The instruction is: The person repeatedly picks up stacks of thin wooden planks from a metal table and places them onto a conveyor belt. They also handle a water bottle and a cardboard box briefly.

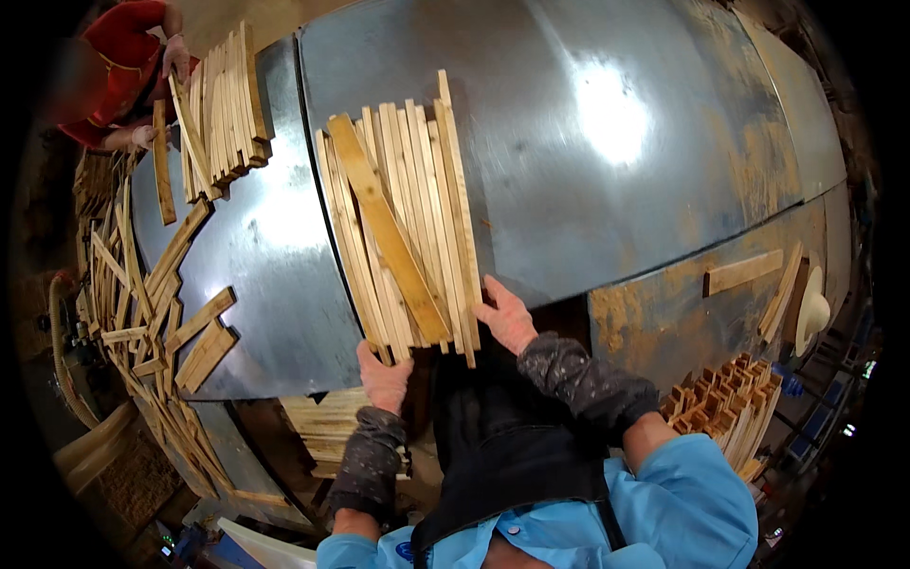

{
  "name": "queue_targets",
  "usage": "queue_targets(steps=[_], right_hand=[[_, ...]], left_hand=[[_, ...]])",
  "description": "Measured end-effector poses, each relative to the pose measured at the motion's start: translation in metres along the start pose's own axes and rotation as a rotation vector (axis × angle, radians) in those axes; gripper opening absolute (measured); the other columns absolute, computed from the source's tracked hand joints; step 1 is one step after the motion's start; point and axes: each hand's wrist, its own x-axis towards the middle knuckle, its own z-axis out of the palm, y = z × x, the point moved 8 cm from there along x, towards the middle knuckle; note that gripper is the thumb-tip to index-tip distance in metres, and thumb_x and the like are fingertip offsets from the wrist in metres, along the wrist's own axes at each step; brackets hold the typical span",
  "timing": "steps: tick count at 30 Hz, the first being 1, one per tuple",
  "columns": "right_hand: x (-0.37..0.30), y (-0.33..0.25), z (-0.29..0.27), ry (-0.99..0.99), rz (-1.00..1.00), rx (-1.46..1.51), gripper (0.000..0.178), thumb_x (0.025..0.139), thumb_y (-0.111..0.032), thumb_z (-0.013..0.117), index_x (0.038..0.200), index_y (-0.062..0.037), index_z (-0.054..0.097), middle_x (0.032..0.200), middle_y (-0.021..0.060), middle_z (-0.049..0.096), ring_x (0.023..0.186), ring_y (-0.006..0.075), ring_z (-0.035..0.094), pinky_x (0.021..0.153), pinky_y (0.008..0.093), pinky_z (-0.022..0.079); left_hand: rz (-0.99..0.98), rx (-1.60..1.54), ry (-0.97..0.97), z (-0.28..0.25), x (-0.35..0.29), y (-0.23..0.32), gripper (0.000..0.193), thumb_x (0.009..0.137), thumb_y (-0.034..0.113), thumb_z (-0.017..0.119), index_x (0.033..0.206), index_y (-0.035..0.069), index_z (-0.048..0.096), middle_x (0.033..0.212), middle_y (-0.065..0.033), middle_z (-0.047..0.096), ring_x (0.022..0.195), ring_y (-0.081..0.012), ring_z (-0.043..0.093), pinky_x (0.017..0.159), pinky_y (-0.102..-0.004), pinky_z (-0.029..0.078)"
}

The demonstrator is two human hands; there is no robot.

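Observation:
In front of me a bundle of pale wooden slats (pixel 403 142) lies side by side on the metal table, their ends uneven. One darker yellow-brown slat (pixel 384 223) rests diagonally across the top. At the bundle's near left end, my left hand (pixel 384 381) is closed around the slat ends, with some fingers hidden. My right hand (pixel 509 318) is against the near right edge of the bundle, thumb and forefinger apart and touching the outermost slat. Dark speckled sleeve covers show on both forearms.
At the far left a person in red (pixel 118 66) handles another row of slats (pixel 225 104). Loose wood pieces (pixel 142 294) pile along the left edge. A short board (pixel 744 272) and a pale hat (pixel 812 311) lie right. Stacked slats (pixel 725 403) stand at lower right.

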Motion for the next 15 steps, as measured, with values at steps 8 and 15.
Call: queue_targets(steps=[8, 15], right_hand=[[-0.044, 0.034, 0.017, -0.049, 0.191, -0.142, 0.097, 0.093, -0.039, 0.077, 0.167, 0.0031, 0.031, 0.157, 0.0293, 0.055, 0.146, 0.0403, 0.054, 0.12, 0.0408, 0.043], [-0.058, 0.023, 0.029, -0.044, 0.183, 0.159, 0.1, 0.086, -0.033, 0.086, 0.163, 0.0063, 0.037, 0.144, 0.0292, 0.065, 0.133, 0.0352, 0.064, 0.11, 0.0389, 0.05]], left_hand=[[0.162, 0.198, 0.141, 0.004, 0.014, 0.092, 0.097, 0.078, 0.045, 0.091, 0.153, -0.003, 0.051, 0.15, -0.028, 0.057, 0.14, -0.0417, 0.053, 0.119, -0.0463, 0.044], [0.039, -0.02, -0.114, 0.063, 0.024, 0.128, 0.091, 0.081, 0.024, 0.091, 0.155, -0.007, 0.047, 0.137, -0.0236, 0.065, 0.125, -0.0335, 0.065, 0.107, -0.0412, 0.053]])
